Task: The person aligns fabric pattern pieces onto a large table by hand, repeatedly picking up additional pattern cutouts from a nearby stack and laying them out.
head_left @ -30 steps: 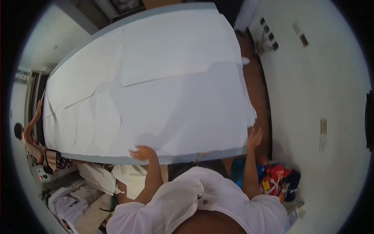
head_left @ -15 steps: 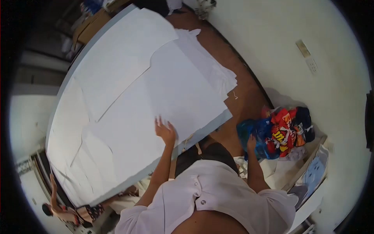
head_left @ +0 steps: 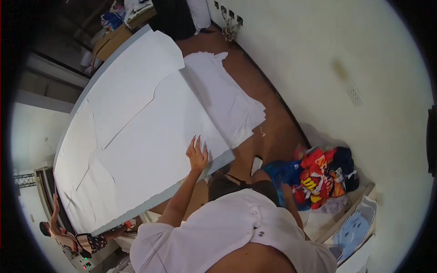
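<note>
A long table is covered with large white paper sheets (head_left: 132, 150) whose cut edges overlap. My left hand (head_left: 198, 155) lies near the table's front right corner, fingers spread over the sheet, holding nothing. White fabric (head_left: 223, 98) hangs or lies beyond the table's right end, above the brown floor. My right hand (head_left: 286, 185) is low at my right side, away from the table, beside a blue plastic bag (head_left: 274, 170); its fingers are too blurred to make out.
Colourful red and dark clothes (head_left: 325, 175) lie in a pile on the right, by the white wall (head_left: 314, 73). A container with light blue fabric (head_left: 355, 230) stands at the lower right. Another person (head_left: 68, 239) is at the table's far left. A cardboard box (head_left: 109, 43) is beyond the table.
The view has turned toward the table's right end. My right hand has dropped from the table's edge to my side. My left hand has shifted along the sheet to near the corner.
</note>
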Demonstrator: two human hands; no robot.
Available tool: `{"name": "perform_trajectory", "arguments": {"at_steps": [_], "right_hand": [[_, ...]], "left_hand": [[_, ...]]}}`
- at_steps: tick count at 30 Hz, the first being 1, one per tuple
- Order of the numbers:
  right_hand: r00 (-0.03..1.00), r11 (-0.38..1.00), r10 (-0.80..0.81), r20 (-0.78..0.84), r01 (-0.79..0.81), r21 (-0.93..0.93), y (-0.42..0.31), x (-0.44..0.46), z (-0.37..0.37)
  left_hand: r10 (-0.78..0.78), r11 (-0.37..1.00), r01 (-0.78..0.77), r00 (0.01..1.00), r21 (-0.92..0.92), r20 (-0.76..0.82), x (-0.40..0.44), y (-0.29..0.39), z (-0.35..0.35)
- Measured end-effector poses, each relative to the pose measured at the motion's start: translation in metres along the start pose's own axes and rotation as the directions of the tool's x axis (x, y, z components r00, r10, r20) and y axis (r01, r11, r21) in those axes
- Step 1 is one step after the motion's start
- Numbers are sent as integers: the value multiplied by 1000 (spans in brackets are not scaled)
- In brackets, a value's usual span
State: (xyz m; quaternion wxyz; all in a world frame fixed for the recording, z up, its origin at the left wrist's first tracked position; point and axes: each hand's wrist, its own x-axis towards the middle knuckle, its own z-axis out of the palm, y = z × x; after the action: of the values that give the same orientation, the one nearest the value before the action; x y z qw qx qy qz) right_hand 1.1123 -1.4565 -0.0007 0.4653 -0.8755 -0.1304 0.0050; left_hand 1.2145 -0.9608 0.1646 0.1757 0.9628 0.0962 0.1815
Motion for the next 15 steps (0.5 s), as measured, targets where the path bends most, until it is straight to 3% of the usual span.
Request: {"name": "perform_trajectory", "arguments": {"at_steps": [1, 2, 3, 5, 6, 7, 8, 9, 10, 11, 12, 14, 15], "right_hand": [[945, 941, 327, 13, -324, -96, -4, 32, -26], [786, 772, 617, 25, -600, -211, -8, 63, -52], [794, 781, 607, 35, -588, -211, -9, 98, -86], [887, 843, 459, -52, -453, -291, -12, 163, -141], [922, 862, 375, -91, -383, -333, -18, 198, -164], [937, 899, 340, -83, -350, -262, -33, 239, -188], [975, 889, 217, -54, -220, -401, -26, 286, -199], [973, 904, 231, -7, -218, -367, -56, 332, -210], [993, 943, 97, -60, -112, -313, -67, 369, -207], [992, 966, -32, -120, 0, -260, -76, 400, -205], [996, 965, -28, -88, 4, -263, -94, 425, -213], [970, 935, -236, -64, 208, -288, -91, 479, -228], [963, 934, -267, -38, 248, -258, -93, 506, -230]], "left_hand": [[-20, 1000, 20, 998, -8, -52, 3, 13, 12], [-41, 999, 39, 994, -17, -103, 9, 26, 24], [-51, 999, 52, 992, 4, -113, 14, 44, 36], [-101, 995, 102, 989, 9, -105, 24, 83, 71], [-54, 998, 56, 992, 20, -116, 37, 108, 83], [-6, 999, 10, 992, 33, -127, 51, 130, 92], [-11, 1000, 12, 994, 3, -107, 63, 149, 95], [-16, 1000, 13, 996, -28, -89, 75, 164, 97], [-43, 999, 42, 992, -8, -119, 83, 170, 102], [37, 999, -37, 997, 3, -70, 87, 172, 111], [116, 993, -115, 993, 11, -18, 92, 178, 119], [50, 997, -54, 996, 48, 69, 103, 198, 136], [15, 996, -19, 999, 82, 46, 112, 194, 138]]}}
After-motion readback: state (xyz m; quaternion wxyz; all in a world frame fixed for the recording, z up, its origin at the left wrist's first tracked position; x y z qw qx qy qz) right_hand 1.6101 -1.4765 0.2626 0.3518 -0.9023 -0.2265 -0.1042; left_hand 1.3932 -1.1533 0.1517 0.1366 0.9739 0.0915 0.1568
